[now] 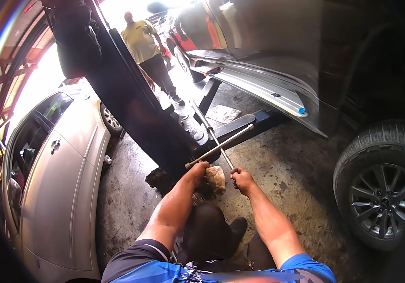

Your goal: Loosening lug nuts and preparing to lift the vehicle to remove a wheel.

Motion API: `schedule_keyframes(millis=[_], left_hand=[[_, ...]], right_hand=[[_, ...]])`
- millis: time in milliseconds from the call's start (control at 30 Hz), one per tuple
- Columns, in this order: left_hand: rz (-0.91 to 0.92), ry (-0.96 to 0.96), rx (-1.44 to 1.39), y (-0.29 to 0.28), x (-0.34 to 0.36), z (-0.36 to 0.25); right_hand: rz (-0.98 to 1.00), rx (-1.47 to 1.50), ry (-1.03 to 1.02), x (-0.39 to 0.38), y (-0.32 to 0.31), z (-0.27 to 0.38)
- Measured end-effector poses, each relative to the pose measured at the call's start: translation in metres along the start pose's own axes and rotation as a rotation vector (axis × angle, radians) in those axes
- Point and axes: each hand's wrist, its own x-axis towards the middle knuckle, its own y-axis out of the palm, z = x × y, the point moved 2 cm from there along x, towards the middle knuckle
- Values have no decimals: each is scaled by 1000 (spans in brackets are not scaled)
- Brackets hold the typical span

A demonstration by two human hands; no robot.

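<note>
Cross wrench (219, 147), left hand (198, 170), right hand (241, 179) gripping

No package, label, sign or screen can be made out anywhere in the workshop view. The concrete floor (301, 188), the silver car (56, 188) and the raised dark vehicle (315, 52) show no sticker, placard or display that is legible as such.

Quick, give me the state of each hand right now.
Left hand: closed around one arm of the cross wrench.
Right hand: closed around another arm of the same cross wrench.
</note>
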Motion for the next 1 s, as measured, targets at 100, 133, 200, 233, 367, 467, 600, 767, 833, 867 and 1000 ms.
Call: schedule_keyframes(millis=[100,133,200,233,367,467,600,767,833,867,1000], left_hand=[[36,-24,-43,20,-18,-13],[-18,-42,-57,30,-20,-16],[-6,-32,-38,55,-15,-22],[12,-7,31,67,-8,-21],[78,-33,-39,99,26,-10],[197,-68,-234,105,43,1],[83,-12,-266,103,47,7],[249,43,-421,102,37,-1],[235,-37,-466,97,35,-2],[266,-38,-442,94,35,-3],[147,47,-174,80,42,-2]], right_hand=[[11,-35,-22,0,-1,1],[9,-38,-80,1,-1,1],[19,31,-28,3,0,-3],[53,6,-34,4,-1,-4],[162,35,-222,6,3,-2],[48,-233,-254,-6,-2,10],[-440,-874,-509,-46,-15,50],[-186,-1350,-856,-59,26,74],[-87,-1617,-521,-42,42,65],[-102,-1609,-588,-37,45,62],[-18,-1436,-153,-13,31,38]])
